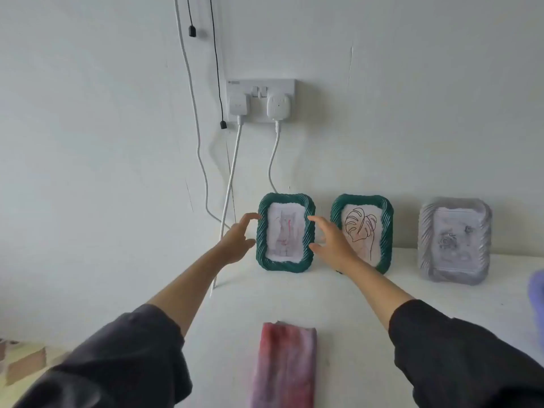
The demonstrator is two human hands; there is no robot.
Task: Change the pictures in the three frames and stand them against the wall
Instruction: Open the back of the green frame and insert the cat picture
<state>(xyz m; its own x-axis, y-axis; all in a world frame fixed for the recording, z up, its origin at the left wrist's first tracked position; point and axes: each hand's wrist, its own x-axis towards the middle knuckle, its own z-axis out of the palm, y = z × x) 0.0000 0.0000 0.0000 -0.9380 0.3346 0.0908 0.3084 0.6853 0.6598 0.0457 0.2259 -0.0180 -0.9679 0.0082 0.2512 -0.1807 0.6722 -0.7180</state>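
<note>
Three picture frames stand upright against the white wall on a white table [338, 298]. The left green frame [285, 232] holds a faint pencil and red drawing. The middle green frame [362, 231] shows a line-drawn leaf. A pale grey frame [454, 240] with a grey floral picture is on the right. My left hand [239, 237] is beside the left frame's left edge, fingers spread, fingertips at its rim. My right hand [332, 241] is at that frame's right edge, fingers straight, partly covering the middle frame.
A folded pink-red cloth [285, 363] lies at the table's near edge. A wall socket [260, 100] with two white plugs sits above the frames; white cables [229, 189] hang down to the table's left edge. A purple object [537, 293] shows at the right border.
</note>
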